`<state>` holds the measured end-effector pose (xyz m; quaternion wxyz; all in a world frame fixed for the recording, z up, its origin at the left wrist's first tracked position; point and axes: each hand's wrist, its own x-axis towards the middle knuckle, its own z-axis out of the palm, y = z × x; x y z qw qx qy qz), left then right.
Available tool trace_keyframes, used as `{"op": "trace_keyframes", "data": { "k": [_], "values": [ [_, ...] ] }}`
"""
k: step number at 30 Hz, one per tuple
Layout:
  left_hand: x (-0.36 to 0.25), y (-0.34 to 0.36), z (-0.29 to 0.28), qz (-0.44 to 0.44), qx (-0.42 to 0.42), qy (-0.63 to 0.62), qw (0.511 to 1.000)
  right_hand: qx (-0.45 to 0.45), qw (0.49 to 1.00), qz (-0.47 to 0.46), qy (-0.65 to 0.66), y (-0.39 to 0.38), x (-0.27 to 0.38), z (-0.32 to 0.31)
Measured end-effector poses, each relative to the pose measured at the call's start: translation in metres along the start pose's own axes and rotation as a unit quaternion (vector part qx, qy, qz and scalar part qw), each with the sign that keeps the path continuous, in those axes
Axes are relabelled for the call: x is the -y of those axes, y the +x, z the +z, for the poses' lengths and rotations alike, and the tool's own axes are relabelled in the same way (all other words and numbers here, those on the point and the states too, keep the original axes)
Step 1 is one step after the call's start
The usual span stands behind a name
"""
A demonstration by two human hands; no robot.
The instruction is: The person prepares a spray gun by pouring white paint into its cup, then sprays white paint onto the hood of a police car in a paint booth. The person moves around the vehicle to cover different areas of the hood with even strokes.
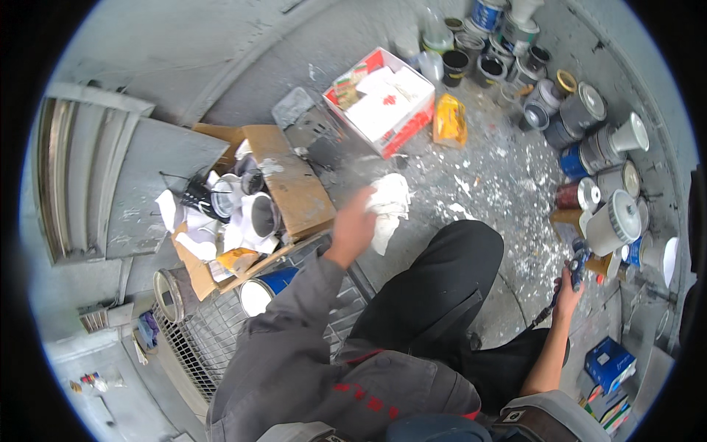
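Note:
My left hand (352, 230), slightly blurred, is closed on a crumpled white cloth (390, 206) held above the floor in front of me. Out to the right, my right hand (568, 289) grips the handle of a dark spray gun (580, 258). A white lidded cup (616, 221) sits at the top end of the gun and looks attached to it. From below the handle a black hose (543, 315) runs down toward my leg. The gun's trigger is too small to make out.
A cardboard box (294, 180) of used cups stands left, by a metal grate (193, 346) and a blue can (280, 280). Ahead are a red-and-white carton (409, 121) and a yellow packet (450, 121). Several paint cans (583, 107) line the right wall; paint spatters the floor.

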<state>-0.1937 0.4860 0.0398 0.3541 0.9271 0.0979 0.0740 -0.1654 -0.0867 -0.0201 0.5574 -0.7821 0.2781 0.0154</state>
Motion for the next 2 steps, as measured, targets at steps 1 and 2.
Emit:
{"op": "trace_keyframes", "data": {
  "k": [1,2],
  "values": [
    [-0.021,0.002,-0.032,-0.018,-0.040,-0.008,0.999,0.004,1.000,-0.007,-0.008,0.005,-0.003,-0.001],
    [-0.019,0.002,-0.058,-0.005,-0.104,0.007,0.995,0.017,0.999,0.011,-0.039,0.009,-0.005,-0.002]
  ]
}}
